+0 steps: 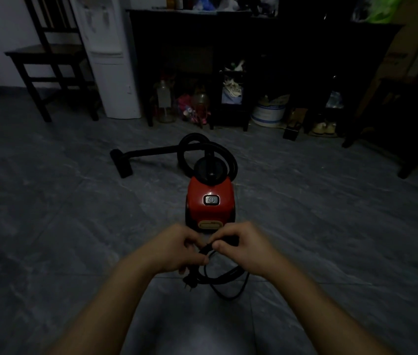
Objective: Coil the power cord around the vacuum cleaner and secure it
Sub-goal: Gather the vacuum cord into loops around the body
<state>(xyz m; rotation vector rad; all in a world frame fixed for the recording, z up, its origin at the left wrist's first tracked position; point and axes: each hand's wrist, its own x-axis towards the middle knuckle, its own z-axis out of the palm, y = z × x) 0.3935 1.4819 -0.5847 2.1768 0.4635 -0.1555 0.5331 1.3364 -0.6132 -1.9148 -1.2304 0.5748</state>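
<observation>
Dim room, grey tile floor [330, 226]. Red vacuum [210, 201] sits on the floor just beyond both hands, hose [190, 149] looped behind it, floor nozzle [122, 162] off to its left.

Cord [228, 283] is black, gathered in loose loops hanging below and btwn the hands, w/ the bundle's top pinched up where the hands meet. Plug [190, 280] dangles under the left hand [177, 248], prongs pointing down-left.

Left hand: fingers curled shut round the cord strands, thumb pressed over them near the plug end. Right hand [241, 248]: thumb + forefinger closed on the cord at the top of the loops, other fingers folded in; exact contact is hard to read in this light.

Key relation: loops' long axis runs roughly left-right, sagging toward the person, while the vacuum lies straight ahead, away from the person. Both hands abt equally near the vacuum's rear; right maybe a touch closer to the tan panel [210, 224] low on the back. Can't tell where the cord leaves the vacuum body, hidden by the hands.

Judgement: the coil looks formed in hand but isn't round the vacuum yet, so the next bit prob needs the bundle carried fwd + over the body. Securing not done.
</observation>
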